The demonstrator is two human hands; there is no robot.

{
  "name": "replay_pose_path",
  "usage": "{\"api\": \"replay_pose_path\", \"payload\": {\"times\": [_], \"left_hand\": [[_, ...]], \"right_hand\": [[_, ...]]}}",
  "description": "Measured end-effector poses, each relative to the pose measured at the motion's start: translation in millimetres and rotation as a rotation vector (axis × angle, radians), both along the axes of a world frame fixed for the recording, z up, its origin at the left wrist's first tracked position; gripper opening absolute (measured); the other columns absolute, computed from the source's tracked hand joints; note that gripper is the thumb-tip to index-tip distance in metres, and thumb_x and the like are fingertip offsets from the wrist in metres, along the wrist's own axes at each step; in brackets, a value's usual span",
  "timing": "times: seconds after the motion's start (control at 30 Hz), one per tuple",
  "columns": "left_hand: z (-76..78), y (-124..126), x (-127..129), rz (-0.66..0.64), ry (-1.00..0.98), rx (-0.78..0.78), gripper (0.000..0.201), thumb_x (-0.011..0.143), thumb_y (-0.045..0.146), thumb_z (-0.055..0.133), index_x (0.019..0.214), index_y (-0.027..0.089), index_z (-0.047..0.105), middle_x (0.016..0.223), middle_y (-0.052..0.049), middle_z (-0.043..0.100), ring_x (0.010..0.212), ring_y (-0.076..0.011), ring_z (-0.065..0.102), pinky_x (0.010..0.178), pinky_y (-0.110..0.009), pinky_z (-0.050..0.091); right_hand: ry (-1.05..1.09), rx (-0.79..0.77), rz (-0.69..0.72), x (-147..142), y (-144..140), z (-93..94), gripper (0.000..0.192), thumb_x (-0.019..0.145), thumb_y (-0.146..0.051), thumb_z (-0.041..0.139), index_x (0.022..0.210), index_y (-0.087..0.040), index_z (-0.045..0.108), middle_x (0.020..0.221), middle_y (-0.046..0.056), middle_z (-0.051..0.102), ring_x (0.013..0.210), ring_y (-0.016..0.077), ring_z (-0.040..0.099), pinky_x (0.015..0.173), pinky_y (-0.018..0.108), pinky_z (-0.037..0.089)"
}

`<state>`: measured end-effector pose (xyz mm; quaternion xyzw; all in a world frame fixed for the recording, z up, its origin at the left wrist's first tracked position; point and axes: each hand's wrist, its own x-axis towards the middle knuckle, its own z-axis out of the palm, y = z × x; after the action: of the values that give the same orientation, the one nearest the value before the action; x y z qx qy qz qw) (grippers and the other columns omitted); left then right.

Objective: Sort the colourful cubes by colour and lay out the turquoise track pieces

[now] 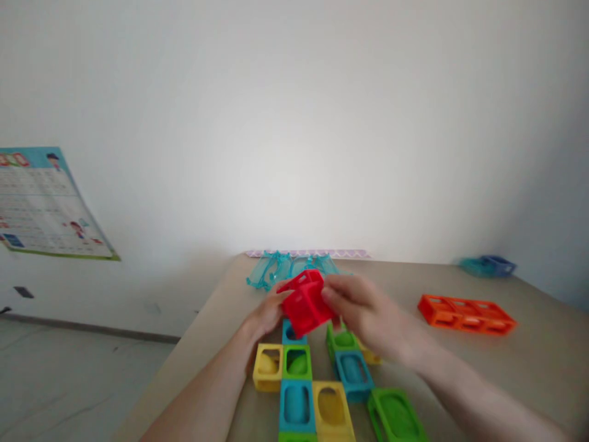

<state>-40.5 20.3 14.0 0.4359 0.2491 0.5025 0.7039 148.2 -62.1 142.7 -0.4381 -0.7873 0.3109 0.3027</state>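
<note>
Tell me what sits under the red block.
Under the red block, held by both hands, a blue block peeks out on the table. Most of it is covered.

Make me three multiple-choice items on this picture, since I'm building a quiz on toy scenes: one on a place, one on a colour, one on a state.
1. Where does the orange block lie?
A. on the table, to the right of the hands
B. on the floor
C. on top of the yellow block

2. What colour is the block that both hands hold?
A. green
B. red
C. blue

3. How is that block placed?
A. flat on the table
B. lifted above the other blocks
C. inside a box

Answers:
1 A: it rests on the tabletop, apart from the hands.
2 B: the left hand and right hand grip a red piece.
3 B: it sits tilted over the coloured blocks below.
</note>
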Motion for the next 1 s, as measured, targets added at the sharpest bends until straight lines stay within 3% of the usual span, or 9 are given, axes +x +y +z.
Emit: {"api": "replay_pose_path", "payload": {"times": [0.1, 0.23, 0.37, 0.53, 0.63, 0.7, 0.83, 1.0], "left_hand": [[5.9, 0.6, 0.8, -0.056, -0.003, 0.079, 0.042, 0.058, 0.041, 0.076, 0.087, 0.012, 0.070, 0.068, -0.008, 0.071, 0.055, -0.0175, 0.063, 0.052, -0.025, 0.047], [13.6, -3.7, 2.0, -0.107, 0.046, 0.162, 0.044, 0.061, 0.044, 0.074, 0.088, 0.010, 0.070, 0.065, -0.009, 0.070, 0.053, -0.0165, 0.061, 0.049, -0.024, 0.043], [16.2, -5.4, 0.9, -0.091, 0.089, 0.200, 0.048, 0.061, 0.048, 0.074, 0.088, 0.009, 0.070, 0.062, -0.009, 0.069, 0.051, -0.0150, 0.058, 0.044, -0.021, 0.036], [16.8, -5.0, 0.3, -0.024, 0.120, 0.190, 0.050, 0.061, 0.048, 0.075, 0.093, 0.011, 0.068, 0.061, -0.007, 0.067, 0.048, -0.0118, 0.054, 0.039, -0.018, 0.026], [16.2, -4.7, 2.5, 0.009, 0.074, 0.178, 0.055, 0.057, 0.041, 0.080, 0.102, 0.013, 0.065, 0.068, -0.005, 0.068, 0.052, -0.0125, 0.057, 0.043, -0.019, 0.035], [14.8, -3.9, 3.8, 0.044, 0.029, 0.160, 0.056, 0.054, 0.033, 0.083, 0.104, 0.015, 0.063, 0.078, -0.005, 0.068, 0.058, -0.0137, 0.060, 0.049, -0.022, 0.043], [10.3, -0.4, 3.6, 0.093, -0.007, 0.151, 0.058, 0.053, 0.027, 0.084, 0.105, 0.016, 0.062, 0.089, -0.005, 0.068, 0.065, -0.0139, 0.061, 0.052, -0.023, 0.046], [5.3, 3.8, 0.8, 0.071, -0.033, 0.191, 0.056, 0.052, 0.022, 0.084, 0.103, 0.017, 0.061, 0.089, -0.004, 0.068, 0.067, -0.0137, 0.062, 0.057, -0.023, 0.047]], "right_hand": [[-0.004, 0.049, -0.148, 25.8, 27.9, 13.9, 0.033, 0.087, -0.036, 0.042, 0.059, -0.019, 0.050, 0.054, 0.001, 0.054, 0.052, 0.0131, 0.048, 0.051, 0.025, 0.035], [-0.057, 0.032, -0.164, 34.5, 50.2, 5.6, 0.032, 0.084, -0.033, 0.043, 0.058, -0.018, 0.052, 0.052, 0.002, 0.055, 0.050, 0.0125, 0.048, 0.048, 0.024, 0.034], [-0.042, -0.018, -0.143, 26.7, 58.8, -8.6, 0.032, 0.088, -0.035, 0.041, 0.068, -0.016, 0.057, 0.055, 0.003, 0.058, 0.050, 0.0126, 0.051, 0.047, 0.023, 0.036], [0.087, -0.056, -0.127, 21.9, 55.2, -10.5, 0.043, 0.092, -0.052, 0.037, 0.089, -0.015, 0.058, 0.075, 0.007, 0.065, 0.061, 0.0155, 0.060, 0.049, 0.024, 0.042], [0.047, 0.018, -0.145, 17.9, 51.4, -16.4, 0.050, 0.078, -0.052, 0.063, 0.110, -0.015, 0.053, 0.084, 0.007, 0.067, 0.069, 0.0171, 0.061, 0.056, 0.025, 0.045], [-0.010, 0.069, -0.180, 14.1, 51.1, -23.4, 0.058, 0.068, -0.044, 0.074, 0.113, -0.016, 0.051, 0.086, 0.005, 0.067, 0.070, 0.0173, 0.061, 0.058, 0.026, 0.045], [-0.018, 0.125, -0.199, 8.3, 53.2, -33.0, 0.049, 0.067, -0.037, 0.074, 0.106, -0.019, 0.052, 0.082, 0.002, 0.065, 0.069, 0.0167, 0.059, 0.059, 0.027, 0.044], [0.001, 0.120, -0.176, 7.7, 51.9, -31.0, 0.044, 0.066, -0.033, 0.074, 0.101, -0.021, 0.051, 0.081, 0.000, 0.064, 0.067, 0.0163, 0.059, 0.058, 0.026, 0.043]]}}
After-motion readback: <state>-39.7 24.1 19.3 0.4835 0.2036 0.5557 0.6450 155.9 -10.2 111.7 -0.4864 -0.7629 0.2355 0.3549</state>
